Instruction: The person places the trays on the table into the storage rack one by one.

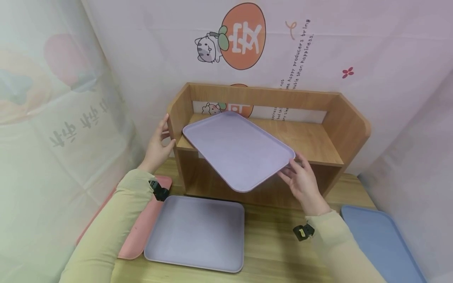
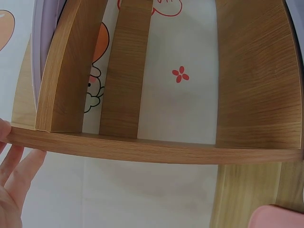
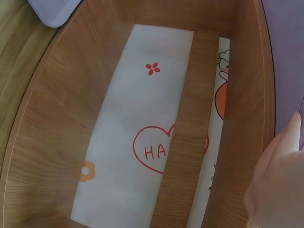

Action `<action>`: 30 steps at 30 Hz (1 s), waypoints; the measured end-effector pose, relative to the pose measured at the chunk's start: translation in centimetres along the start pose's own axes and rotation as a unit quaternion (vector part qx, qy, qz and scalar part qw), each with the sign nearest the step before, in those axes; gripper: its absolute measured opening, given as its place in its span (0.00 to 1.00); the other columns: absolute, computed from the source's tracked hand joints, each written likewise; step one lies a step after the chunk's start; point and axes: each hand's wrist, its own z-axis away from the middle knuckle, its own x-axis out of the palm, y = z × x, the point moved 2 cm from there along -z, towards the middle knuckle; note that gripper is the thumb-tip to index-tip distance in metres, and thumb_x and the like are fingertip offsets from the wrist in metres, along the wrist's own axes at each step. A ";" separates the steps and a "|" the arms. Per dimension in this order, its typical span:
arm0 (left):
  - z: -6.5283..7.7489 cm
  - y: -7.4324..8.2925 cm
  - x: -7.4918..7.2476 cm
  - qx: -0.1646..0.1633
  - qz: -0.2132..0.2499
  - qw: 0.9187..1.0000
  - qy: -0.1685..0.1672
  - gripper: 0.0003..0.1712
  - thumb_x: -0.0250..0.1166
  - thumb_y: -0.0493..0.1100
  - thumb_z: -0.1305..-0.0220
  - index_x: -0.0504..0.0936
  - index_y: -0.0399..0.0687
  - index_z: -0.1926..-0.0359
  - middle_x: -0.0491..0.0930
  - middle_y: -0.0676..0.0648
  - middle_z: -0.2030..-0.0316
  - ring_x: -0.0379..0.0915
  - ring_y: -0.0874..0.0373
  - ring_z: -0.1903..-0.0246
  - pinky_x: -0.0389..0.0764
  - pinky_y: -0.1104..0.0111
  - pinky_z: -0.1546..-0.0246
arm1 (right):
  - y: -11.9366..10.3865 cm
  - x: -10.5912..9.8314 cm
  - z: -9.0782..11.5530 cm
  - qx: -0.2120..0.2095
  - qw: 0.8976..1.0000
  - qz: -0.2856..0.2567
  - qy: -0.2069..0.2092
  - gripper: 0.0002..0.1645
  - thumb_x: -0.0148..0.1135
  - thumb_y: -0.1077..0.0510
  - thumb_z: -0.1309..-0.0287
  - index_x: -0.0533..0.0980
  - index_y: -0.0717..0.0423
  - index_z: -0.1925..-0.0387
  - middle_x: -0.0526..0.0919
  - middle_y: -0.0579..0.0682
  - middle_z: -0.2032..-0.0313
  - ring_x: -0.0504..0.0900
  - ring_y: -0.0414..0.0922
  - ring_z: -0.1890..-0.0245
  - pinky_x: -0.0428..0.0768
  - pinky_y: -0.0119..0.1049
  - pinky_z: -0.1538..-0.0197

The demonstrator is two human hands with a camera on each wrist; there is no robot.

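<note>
A wooden desktop shelf (image 1: 301, 141) stands on the table against the back wall. At its left side panel (image 2: 118, 148), my left hand (image 1: 157, 147) grips the edge, thumb on one face and fingers on the other in the left wrist view. A lilac rectangular tray (image 1: 237, 149) lies slantwise over the upper board, its near corner jutting out past the front edge. My right hand (image 1: 301, 182) pinches this tray at its right corner, the thumb on the rim and the fingers underneath. In the right wrist view part of that hand (image 3: 278, 183) shows beside the shelf board.
A second lilac tray (image 1: 198, 234) lies on the wooden table (image 1: 272, 243) before the shelf. It overlaps a pink tray (image 1: 145, 224) on the left in the head view. A blue tray (image 1: 380, 236) lies at the right. Printed cloth (image 1: 141, 51) hangs behind and beside.
</note>
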 end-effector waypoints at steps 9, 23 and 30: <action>-0.3 -0.2 0.0 0.003 0.004 1.000 0.003 0.48 0.57 0.30 0.36 0.44 0.69 0.26 0.65 0.33 0.41 0.68 0.35 0.42 0.79 0.46 0.54 | 0.2 0.0 1.0 -0.001 0.998 -0.056 -0.003 0.14 0.50 0.61 0.33 0.61 0.47 0.49 0.76 0.43 0.57 0.81 0.38 0.61 0.83 0.31 0.55; -0.2 -0.2 0.0 0.013 0.004 1.000 0.006 0.48 0.57 0.30 0.37 0.45 0.66 0.26 0.66 0.32 0.42 0.68 0.35 0.43 0.79 0.47 0.54 | 1.6 1.0 3.3 0.032 0.988 -0.064 -0.140 0.19 0.40 0.72 0.36 0.62 0.49 0.49 0.75 0.48 0.53 0.81 0.41 0.58 0.82 0.35 0.52; -0.2 -0.3 0.0 0.023 0.018 1.000 0.009 0.47 0.56 0.27 0.38 0.46 0.61 0.26 0.66 0.32 0.42 0.69 0.35 0.43 0.79 0.46 0.54 | 2.2 1.6 4.0 0.046 0.979 -0.057 -0.190 0.16 0.40 0.71 0.34 0.67 0.52 0.51 0.80 0.48 0.56 0.82 0.43 0.57 0.82 0.36 0.51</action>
